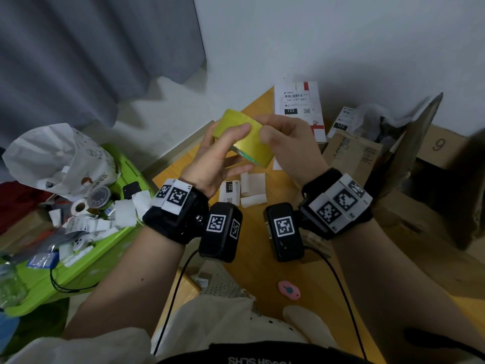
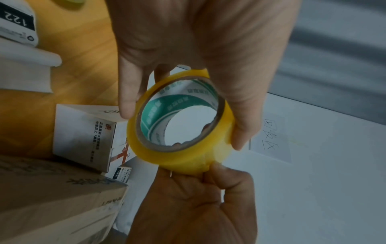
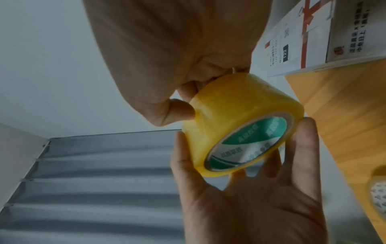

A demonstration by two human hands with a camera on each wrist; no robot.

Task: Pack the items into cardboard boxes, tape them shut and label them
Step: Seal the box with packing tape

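Both hands grip one yellow tape roll [image 1: 242, 137] — left hand [image 1: 223, 158] cradling, right hand [image 1: 286, 139] pinching its rim

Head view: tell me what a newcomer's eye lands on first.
The yellow tape roll, held up over the wooden table between the left hand and right hand. Next, the green bin of paper scraps at left.
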